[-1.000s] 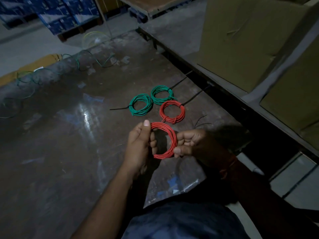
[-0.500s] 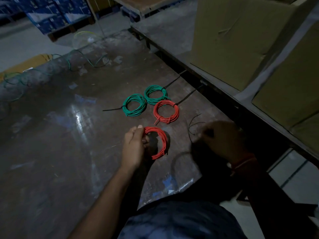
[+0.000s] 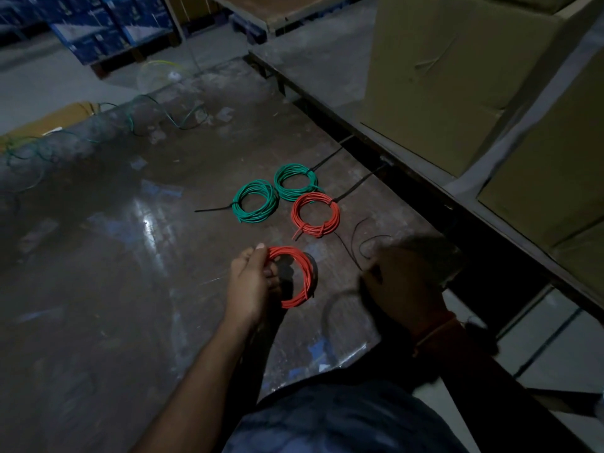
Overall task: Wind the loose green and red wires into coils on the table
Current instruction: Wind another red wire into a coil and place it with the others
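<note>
The right hand (image 3: 403, 282) has left the springy red wire coil (image 3: 294, 277) for thin black ties (image 3: 356, 250), its fingers' state unclear, while left fingers (image 3: 261, 256) pinch its rim.

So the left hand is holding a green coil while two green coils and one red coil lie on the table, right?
Not quite. The head view shows the left hand holding a red coil, not a green one. Two green coils and one red coil do lie on the table.

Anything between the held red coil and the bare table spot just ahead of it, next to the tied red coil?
Nothing visible. The left hand grips the red coil; the table before the tied red coil lies bare.
</note>
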Motion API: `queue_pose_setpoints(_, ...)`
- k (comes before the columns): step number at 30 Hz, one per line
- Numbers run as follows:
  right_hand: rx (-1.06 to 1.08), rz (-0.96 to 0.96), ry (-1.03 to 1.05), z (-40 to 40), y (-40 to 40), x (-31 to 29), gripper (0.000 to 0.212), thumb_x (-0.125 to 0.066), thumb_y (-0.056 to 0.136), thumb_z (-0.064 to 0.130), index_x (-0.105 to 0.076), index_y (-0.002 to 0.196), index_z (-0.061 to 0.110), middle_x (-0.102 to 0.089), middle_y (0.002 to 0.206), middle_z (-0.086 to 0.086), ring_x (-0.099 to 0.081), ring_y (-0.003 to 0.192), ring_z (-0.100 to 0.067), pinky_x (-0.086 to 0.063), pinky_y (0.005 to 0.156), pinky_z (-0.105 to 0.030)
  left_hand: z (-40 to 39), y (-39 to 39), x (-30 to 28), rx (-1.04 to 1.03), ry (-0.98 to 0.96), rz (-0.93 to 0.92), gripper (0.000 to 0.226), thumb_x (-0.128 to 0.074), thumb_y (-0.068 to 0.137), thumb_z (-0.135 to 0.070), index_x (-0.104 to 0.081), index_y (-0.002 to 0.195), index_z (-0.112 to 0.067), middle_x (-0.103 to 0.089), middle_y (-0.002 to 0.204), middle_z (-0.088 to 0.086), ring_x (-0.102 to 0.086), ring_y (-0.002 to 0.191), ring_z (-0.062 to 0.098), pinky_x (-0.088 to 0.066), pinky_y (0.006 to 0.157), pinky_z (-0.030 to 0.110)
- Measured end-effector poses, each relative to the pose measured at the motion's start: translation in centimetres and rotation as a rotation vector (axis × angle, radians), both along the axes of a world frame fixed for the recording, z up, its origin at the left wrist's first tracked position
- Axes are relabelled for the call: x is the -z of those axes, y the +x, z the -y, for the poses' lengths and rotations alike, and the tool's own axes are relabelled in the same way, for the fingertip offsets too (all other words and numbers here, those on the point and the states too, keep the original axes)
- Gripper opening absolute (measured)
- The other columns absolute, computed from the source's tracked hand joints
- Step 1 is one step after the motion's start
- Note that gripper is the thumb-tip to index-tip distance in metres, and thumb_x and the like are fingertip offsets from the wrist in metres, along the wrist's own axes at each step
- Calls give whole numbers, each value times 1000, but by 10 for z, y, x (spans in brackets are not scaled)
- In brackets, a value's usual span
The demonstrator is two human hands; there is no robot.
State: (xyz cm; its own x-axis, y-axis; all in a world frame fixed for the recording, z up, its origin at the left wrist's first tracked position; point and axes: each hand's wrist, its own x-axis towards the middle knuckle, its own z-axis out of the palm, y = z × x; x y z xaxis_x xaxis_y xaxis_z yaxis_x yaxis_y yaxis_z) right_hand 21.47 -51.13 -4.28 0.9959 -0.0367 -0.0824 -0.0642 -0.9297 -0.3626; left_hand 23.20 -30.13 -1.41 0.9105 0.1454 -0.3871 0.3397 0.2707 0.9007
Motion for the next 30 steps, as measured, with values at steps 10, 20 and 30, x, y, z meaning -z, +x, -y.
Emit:
queue_pose_setpoints(10, -164, 263, 72, 17, 44, 3, 23, -72, 82, 1, -75, 104, 8, -68, 91, -12, -62, 85, -31, -51, 81, -35, 11, -6, -18, -43, 17, -4, 14, -40, 105, -14, -49, 99, -5, -34, 52, -1, -29, 33, 3, -24, 34, 11)
queue_pose_setpoints(20, -496, 68, -202, 10, 91, -2, 18, -61, 93, 16, -71, 108, 13, -60, 115, -12, -52, 115, -31, -24, 111, -37, 15, -7, -22, -21, 130, 33, 17, -41, 104, -12, -52, 101, 1, -41, 45, -4, -36, 33, 3, -29, 34, 13)
queue_pose_setpoints(30, -520, 206, -56, 28, 80, -32, 6, -62, 86, 8, -64, 90, 13, -67, 84, -10, -58, 83, -32, -40, 88, -40, 13, -9, -20, -24, 152, 47, 18, -41, 105, -15, -54, 104, -2, -35, 60, 8, -35, 36, 4, -30, 35, 14)
